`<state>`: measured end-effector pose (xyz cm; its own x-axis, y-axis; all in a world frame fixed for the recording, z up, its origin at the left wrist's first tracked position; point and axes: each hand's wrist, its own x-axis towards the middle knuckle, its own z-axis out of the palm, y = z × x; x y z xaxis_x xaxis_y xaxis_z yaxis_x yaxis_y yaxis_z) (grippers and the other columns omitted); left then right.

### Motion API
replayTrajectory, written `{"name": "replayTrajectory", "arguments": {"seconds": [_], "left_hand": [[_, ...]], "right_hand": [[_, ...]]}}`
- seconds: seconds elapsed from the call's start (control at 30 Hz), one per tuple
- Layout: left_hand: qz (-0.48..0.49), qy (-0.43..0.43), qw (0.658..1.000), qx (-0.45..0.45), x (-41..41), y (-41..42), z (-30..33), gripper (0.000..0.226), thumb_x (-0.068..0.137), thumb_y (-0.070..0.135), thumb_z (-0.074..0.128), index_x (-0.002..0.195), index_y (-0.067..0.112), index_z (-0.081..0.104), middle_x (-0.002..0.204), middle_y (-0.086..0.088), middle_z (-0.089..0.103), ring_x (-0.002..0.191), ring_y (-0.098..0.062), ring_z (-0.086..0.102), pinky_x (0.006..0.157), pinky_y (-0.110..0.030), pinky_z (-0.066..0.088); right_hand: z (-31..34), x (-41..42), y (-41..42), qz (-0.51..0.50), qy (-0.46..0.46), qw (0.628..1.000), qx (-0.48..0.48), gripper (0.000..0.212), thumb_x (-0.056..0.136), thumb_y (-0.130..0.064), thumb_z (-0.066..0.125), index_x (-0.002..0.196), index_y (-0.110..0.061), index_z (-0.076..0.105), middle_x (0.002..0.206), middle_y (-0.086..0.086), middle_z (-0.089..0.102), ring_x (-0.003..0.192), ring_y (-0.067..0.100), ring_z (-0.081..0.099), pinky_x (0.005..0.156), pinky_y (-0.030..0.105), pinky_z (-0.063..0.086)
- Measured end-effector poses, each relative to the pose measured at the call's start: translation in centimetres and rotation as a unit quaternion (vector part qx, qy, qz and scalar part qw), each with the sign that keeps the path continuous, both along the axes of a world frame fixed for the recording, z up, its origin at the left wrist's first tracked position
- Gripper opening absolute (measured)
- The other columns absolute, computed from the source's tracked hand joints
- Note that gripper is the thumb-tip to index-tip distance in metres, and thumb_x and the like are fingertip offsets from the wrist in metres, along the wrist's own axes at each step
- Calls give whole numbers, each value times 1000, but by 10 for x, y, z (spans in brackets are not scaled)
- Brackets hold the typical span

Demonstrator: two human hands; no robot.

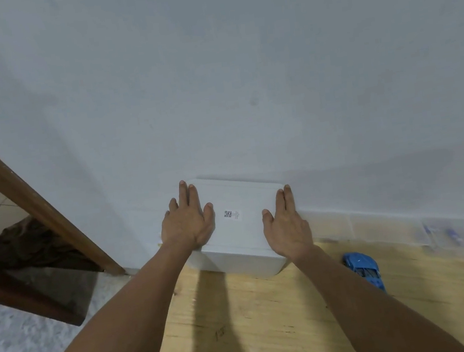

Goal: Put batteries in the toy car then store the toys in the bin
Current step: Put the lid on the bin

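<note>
Bin [243, 250]: white, rectangular with rounded corners, lid on; stands at the far edge of the wooden surface [272, 326], its back against the pale wall [212, 75]. Small printed label with a QR code [233, 214] near the middle of the lid.

Left hand [185, 225]: palm down on the left part of the lid, fingers [183, 192] straight and slightly spread, tips reaching the far left corner, thumb pointing toward the label. Holds nothing; rests flat on the lid.

Right hand [287, 227]: palm down along the right edge of the lid, fingers [284, 198] straight and close together, tips at the far right corner, thumb out toward the label. Holds nothing; rests flat on the lid.

Toy car [363, 269]: blue, on the surface just right of the right forearm, near the bin's front right corner but apart from it. Whether its battery cover is on cannot be told.

Clear plastic container [448, 232]: at the right far corner of the surface, against the wall, blurred; small blue and white items inside, not identifiable.

Door frame [32, 200]: brown wood, left of the bin, slanting across the view; dark cloth [29, 244] visible beyond it.

Floor [26, 347]: grey speckled, left of the surface.
</note>
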<state>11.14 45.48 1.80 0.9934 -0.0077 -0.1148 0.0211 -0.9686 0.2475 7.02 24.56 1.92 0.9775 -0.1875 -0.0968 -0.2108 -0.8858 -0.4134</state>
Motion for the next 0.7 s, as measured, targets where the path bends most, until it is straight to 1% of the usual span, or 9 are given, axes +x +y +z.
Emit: {"name": "replayTrajectory", "arguments": {"seconds": [0.07,0.1,0.13,0.23,0.3,0.4,0.5,0.6,0.7], "left_hand": [[1,-4,1000,8,-1,0,-1,68,95,52,13,152,16,5,162,-1,-9,141,-36,23,108,-51,33],[1,-5,1000,15,-1,0,-2,68,95,52,13,152,16,5,162,-1,-8,141,-36,23,110,-52,30],[1,-7,1000,24,-1,0,-3,68,95,52,12,152,16,5,162,-2,-8,142,-36,20,112,-53,24],[-2,-12,998,55,-1,-2,-3,70,95,50,8,153,11,3,163,-6,-7,148,-33,-2,118,-56,5],[-9,-33,997,63,-2,-3,-4,69,97,47,8,153,6,5,162,-9,-2,149,-29,-9,119,-54,-1],[-52,-63,995,54,-3,-4,-4,61,100,37,11,152,4,13,162,-9,8,150,-23,-5,120,-49,0],[-75,-66,994,45,-2,-5,-5,57,101,32,12,151,5,15,162,-9,11,150,-22,0,121,-46,2],[-62,-64,995,47,-2,-5,-6,57,101,31,13,151,5,15,161,-10,11,150,-22,1,121,-46,3],[-53,-63,995,48,-1,-8,-7,57,101,31,13,151,5,14,162,-10,10,150,-22,1,121,-46,3]], "right_hand": [[-1,0,0,1,4,1000,5,63,100,-42,28,153,-16,6,162,-7,-10,124,31,50,99,44,41],[-1,0,-1,2,5,1000,4,63,100,-42,28,153,-16,5,162,-7,-10,123,31,51,99,44,41],[-1,1,-1,3,4,1000,3,63,100,-42,28,153,-17,5,162,-7,-11,121,31,52,99,44,42],[-1,2,-2,7,4,1000,1,64,99,-43,28,153,-16,6,162,-7,-10,121,32,52,98,44,42],[-1,2,-3,13,2,1000,-10,64,99,-43,27,153,-16,5,162,-7,-10,127,31,48,99,45,41],[-4,2,-3,10,-5,999,-37,65,99,-45,26,153,-15,6,163,-5,-6,141,27,30,106,47,36],[-5,1,-4,1,-21,995,-100,64,99,-46,27,152,-12,16,163,1,7,147,30,14,115,48,24],[-3,0,-1,10,-48,986,-160,62,98,-44,30,148,-8,30,159,5,24,148,30,12,117,49,18],[-4,3,-2,15,-47,986,-157,61,98,-44,30,148,-8,30,159,5,23,148,29,11,117,48,18]]}}
